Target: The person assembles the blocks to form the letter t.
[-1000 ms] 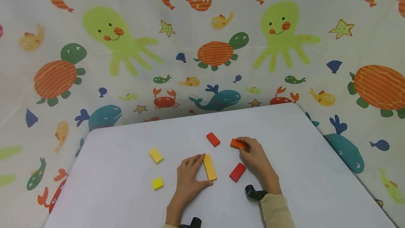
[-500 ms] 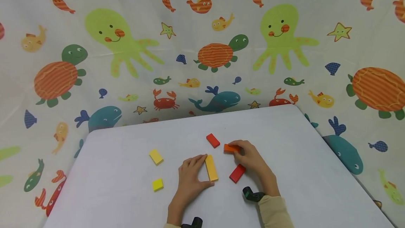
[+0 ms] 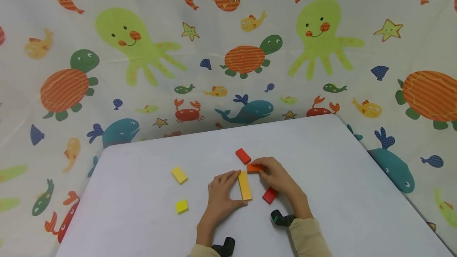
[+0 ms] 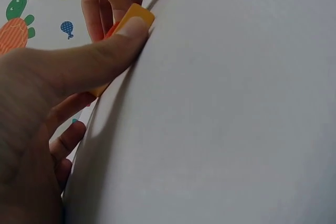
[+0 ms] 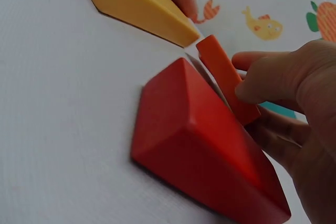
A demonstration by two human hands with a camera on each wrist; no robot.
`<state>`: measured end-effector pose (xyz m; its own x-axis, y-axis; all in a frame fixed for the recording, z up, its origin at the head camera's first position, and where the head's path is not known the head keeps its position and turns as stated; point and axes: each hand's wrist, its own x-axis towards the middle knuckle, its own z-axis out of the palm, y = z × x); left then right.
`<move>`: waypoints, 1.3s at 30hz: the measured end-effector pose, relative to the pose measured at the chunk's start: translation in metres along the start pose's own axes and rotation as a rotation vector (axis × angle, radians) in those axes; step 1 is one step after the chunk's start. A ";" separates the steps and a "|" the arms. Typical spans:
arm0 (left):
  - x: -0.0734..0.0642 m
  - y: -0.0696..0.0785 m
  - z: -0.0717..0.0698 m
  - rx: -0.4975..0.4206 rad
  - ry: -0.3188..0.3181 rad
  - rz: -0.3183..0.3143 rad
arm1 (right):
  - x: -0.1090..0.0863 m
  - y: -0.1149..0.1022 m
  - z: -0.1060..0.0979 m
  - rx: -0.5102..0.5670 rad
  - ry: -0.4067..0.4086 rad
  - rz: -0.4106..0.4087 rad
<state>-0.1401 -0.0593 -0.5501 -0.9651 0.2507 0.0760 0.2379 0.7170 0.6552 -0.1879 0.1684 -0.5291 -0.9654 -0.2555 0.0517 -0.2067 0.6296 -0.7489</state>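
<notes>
A long yellow-orange block (image 3: pixel 244 186) lies on the white table, pinched at its two ends between the thumb and fingers of my left hand (image 3: pixel 222 194). My right hand (image 3: pixel 280 175) pinches an orange block (image 3: pixel 254 168), its left end close to the far end of the long block. In the right wrist view the orange block (image 5: pixel 229 80) is between thumb and fingers, slightly beyond a red block (image 5: pixel 205 145). That red block (image 3: pixel 269 195) lies nearer me, partly under the right hand's outline. Another red block (image 3: pixel 243 156) sits just behind the orange one.
On the left of the white table (image 3: pixel 143 217) lie a pale yellow block (image 3: pixel 179 175) and a bright yellow block (image 3: pixel 182 206). A curtain (image 3: pixel 200 50) printed with sea animals hangs behind the table. Each wrist carries a small black camera.
My right hand has moved left with the orange block, bringing it up beside the long yellow-orange block. The left hand keeps its hold on the long block, shifting slightly right in view.
</notes>
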 end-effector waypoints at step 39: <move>-0.003 0.001 0.003 0.040 -0.008 0.092 | 0.008 -0.011 0.015 -0.066 0.067 0.034</move>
<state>-0.1366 -0.0576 -0.5516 -0.9381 0.3215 0.1284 0.3297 0.7162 0.6152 -0.1910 0.1484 -0.5298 -0.9800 -0.1853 0.0726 -0.1817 0.6844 -0.7060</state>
